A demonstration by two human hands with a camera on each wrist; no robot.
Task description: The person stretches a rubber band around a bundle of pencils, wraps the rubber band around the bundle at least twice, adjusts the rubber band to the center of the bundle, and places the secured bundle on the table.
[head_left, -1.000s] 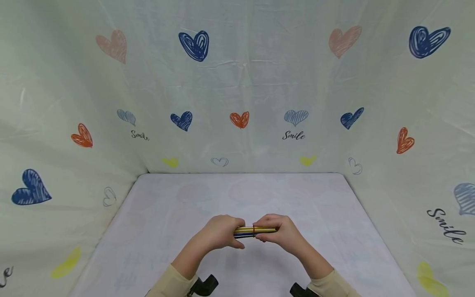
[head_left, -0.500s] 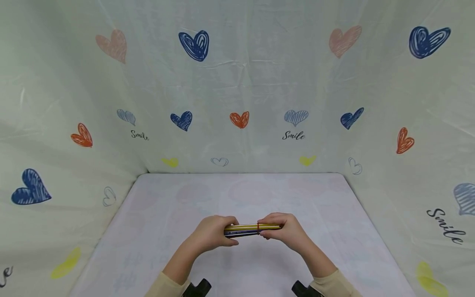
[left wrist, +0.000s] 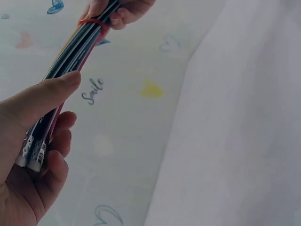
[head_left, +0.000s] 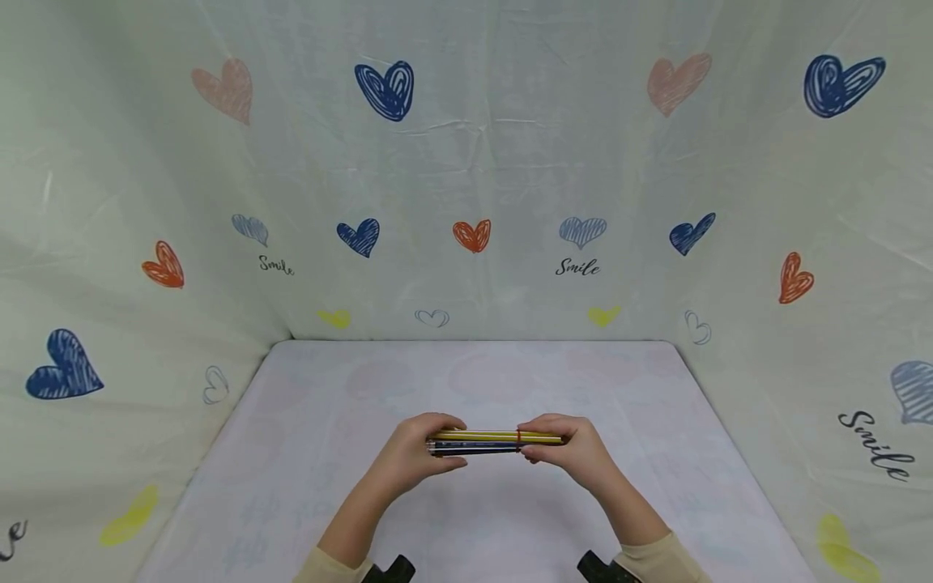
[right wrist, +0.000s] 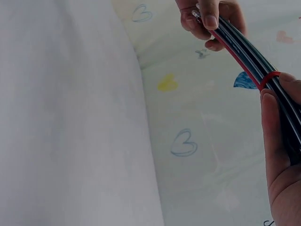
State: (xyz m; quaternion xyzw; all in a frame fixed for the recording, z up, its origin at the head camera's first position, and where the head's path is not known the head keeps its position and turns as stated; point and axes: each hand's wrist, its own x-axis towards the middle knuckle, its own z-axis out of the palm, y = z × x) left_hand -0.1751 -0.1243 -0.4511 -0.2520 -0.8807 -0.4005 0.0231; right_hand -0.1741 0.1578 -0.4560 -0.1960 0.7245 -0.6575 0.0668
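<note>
To the left of the pencils [head_left: 474, 441] and nearer the body, a beige sleeve [head_left: 330, 565] was seen, with a small black camera [head_left: 392, 569] worn beside it. At the pencils' left end, a grip was formed by the left hand [head_left: 410, 448]: the thumb was laid along the near side and the fingers were curved round the far side, so that the white-tipped ends [left wrist: 33, 165] were set close to the palm, probably to be covered and kept together.

The pencils themselves, yellow at the far side and dark at the near side, were held crosswise and nearly level above the desk [head_left: 466, 376]. With both ends supported, it was judged, tipping was prevented. Toward their right end they were encircled by a red band [head_left: 519, 440], presumably so that the loose shafts could be bound into one bundle.

At and just right of that band, the pencils were pinched between thumb and fingers by the right hand [head_left: 576, 442], perhaps because the bundle was tightest there. Both forearms were angled inward toward the pencils. To the pencils' right and nearer the body, a second camera [head_left: 605, 568] and a second sleeve [head_left: 663, 559] were seen.
</note>
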